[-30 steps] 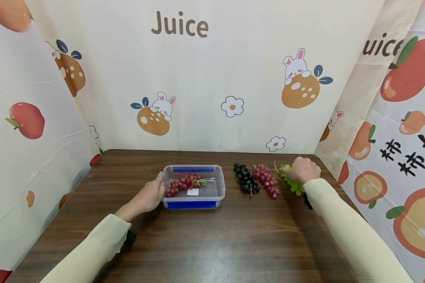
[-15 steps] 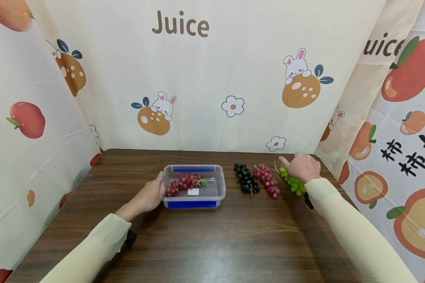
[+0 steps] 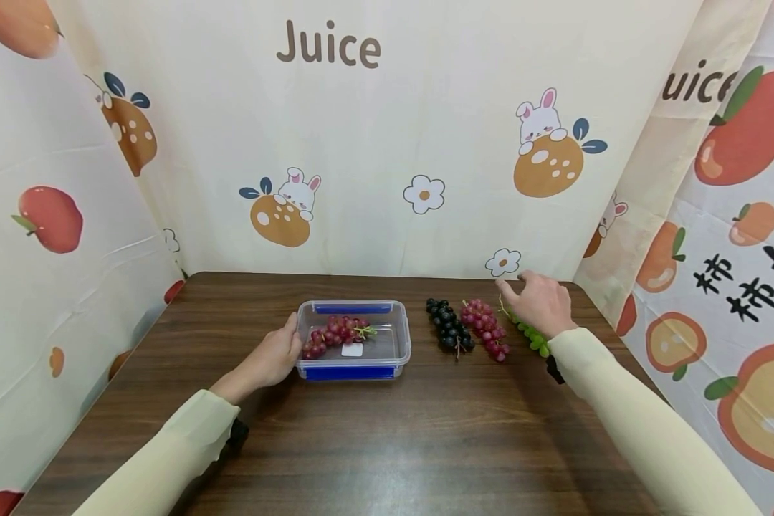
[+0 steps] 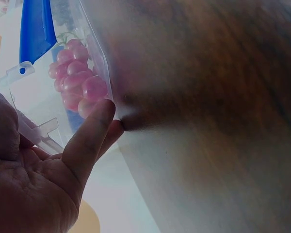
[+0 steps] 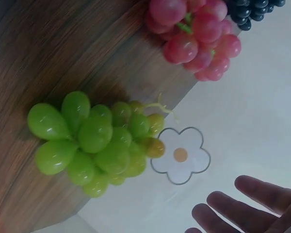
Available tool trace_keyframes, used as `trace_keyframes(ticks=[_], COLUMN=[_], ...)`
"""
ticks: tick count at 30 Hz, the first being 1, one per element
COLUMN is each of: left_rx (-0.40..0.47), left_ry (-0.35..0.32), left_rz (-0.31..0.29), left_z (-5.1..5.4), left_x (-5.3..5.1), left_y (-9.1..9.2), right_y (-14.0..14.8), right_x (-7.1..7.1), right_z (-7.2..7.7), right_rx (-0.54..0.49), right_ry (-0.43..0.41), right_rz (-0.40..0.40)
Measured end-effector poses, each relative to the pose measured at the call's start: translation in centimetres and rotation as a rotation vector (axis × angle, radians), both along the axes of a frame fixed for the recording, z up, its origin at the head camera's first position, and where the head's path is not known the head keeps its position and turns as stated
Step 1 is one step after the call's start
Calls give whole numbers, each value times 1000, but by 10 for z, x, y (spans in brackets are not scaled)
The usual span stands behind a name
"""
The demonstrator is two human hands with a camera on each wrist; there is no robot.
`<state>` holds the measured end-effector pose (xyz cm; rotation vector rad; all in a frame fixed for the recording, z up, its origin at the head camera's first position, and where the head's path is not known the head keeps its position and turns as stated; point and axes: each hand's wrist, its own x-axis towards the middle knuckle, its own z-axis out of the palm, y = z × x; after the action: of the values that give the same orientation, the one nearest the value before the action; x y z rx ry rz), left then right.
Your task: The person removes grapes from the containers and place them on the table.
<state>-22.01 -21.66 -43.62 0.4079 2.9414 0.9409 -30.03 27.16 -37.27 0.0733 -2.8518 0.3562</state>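
A clear plastic container (image 3: 387,349) with blue clips stands on the table, holding a bunch of red grapes (image 3: 338,331). My left hand (image 3: 272,356) rests against its left end. In the left wrist view, straight fingers (image 4: 89,138) touch the container's side. Green grapes (image 3: 537,340) lie at the right, with a thin stem at their far end. Over them hovers my right hand (image 3: 542,304), partly hiding them. Its fingers (image 5: 259,189) are spread and apart from the fruit in the right wrist view.
Black grapes (image 3: 450,328) and another bunch of red grapes (image 3: 486,330) lie between the container and the green grapes. The dark wooden table (image 3: 374,437) meets a printed cloth wall (image 3: 361,143) at its far edge, with more cloth on both sides.
My right hand has let go of the green grapes, spread its fingers, and shifted slightly left and away from me. My left hand and the container have stayed still.
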Motion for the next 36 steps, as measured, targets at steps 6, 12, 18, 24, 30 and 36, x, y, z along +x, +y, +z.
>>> trace_keyframes(ticks=[6, 12, 18, 24, 30, 36], left_rx=[11, 17, 17, 15, 13, 12], left_ry=[-8, -20, -22, -14, -16, -21], left_rz=[0, -3, -2, -2, -4, -3], left_z=[0, 0, 1, 1, 2, 1], left_x=[0, 1, 1, 1, 1, 0], left_y=[0, -1, 0, 0, -1, 0], right_y=[-11, -24, -36, -48, -63, -78], right_x=[5, 9, 14, 17, 21, 25], right_z=[2, 2, 6, 6, 10, 12], right_rx=[0, -14, -38, -63, -82, -86], right_ry=[30, 41, 54, 81, 67, 63], right_rz=[38, 82, 119, 167, 221, 272])
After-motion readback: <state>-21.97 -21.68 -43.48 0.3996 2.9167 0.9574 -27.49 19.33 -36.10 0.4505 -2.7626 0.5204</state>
